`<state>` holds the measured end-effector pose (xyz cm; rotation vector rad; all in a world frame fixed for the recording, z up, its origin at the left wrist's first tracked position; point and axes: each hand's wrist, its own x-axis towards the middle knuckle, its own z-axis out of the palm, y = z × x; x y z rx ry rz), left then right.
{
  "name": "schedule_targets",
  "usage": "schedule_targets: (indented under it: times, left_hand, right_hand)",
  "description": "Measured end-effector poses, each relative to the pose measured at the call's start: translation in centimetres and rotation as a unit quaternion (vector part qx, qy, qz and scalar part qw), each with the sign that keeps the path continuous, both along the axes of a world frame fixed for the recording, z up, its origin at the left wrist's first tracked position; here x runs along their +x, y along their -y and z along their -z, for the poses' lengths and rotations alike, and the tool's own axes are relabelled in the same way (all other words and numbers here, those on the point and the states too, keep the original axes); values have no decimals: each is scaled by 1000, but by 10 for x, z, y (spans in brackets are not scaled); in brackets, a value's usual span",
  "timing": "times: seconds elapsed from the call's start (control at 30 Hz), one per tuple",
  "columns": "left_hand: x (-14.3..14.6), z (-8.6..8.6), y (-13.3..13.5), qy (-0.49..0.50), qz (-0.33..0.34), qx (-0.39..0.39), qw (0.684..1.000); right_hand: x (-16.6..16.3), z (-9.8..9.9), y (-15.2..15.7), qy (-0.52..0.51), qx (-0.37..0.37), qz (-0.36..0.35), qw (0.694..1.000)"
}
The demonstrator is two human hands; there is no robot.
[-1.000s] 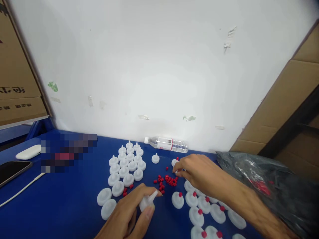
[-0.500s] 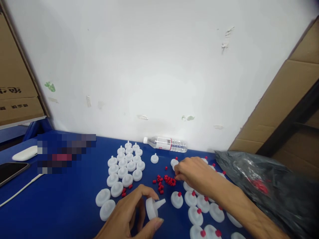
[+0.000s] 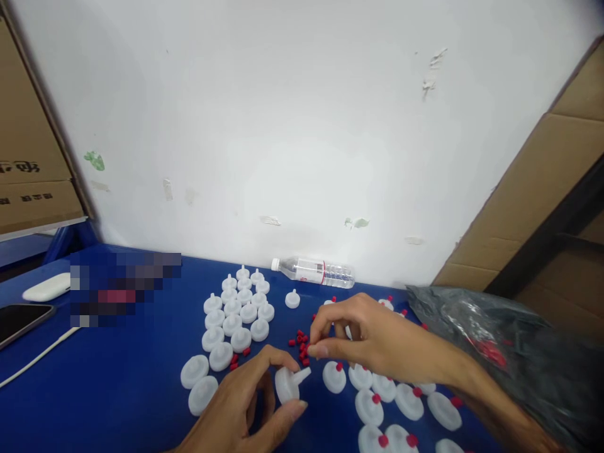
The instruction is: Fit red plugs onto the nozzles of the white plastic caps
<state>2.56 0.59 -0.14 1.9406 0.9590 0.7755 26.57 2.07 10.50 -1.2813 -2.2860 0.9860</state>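
Note:
My left hand (image 3: 245, 409) is closed around a white plastic cap (image 3: 289, 384) whose spout points right. My right hand (image 3: 363, 340) hovers just right of that spout with thumb and forefinger pinched together; a small red plug seems to sit in the pinch but is too small to confirm. Loose red plugs (image 3: 302, 343) lie on the blue table (image 3: 117, 390) between the hands. A cluster of plain white caps (image 3: 236, 311) sits to the left. White caps with red plugs fitted (image 3: 372, 402) lie to the right under my right forearm.
A clear water bottle (image 3: 314, 272) lies by the white wall. A black plastic bag (image 3: 509, 352) holding red plugs rests at the right beside a leaning cardboard sheet (image 3: 533, 189). At the left are a phone (image 3: 19, 319), a white case (image 3: 46, 287), a cable and cardboard boxes.
My right hand left the red plug pile and came back toward the left hand, fingers now pinched near the cap's spout. My left hand turned the cap so its spout points right.

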Motion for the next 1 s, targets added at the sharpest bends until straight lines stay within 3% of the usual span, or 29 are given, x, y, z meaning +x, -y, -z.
schedule_targets:
  times: [0.27, 0.67, 1.0]
  left_hand:
    - [-3, 10, 6, 13, -32, 5, 999]
    - [-4, 10, 7, 24, -61, 80, 995]
    - [-4, 17, 6, 22, -59, 82, 995]
  right_hand:
    - [-4, 10, -1, -45, -46, -22, 998]
    - [-7, 14, -2, -59, -59, -8, 996]
    - [-9, 19, -3, -117, -81, 12, 990]
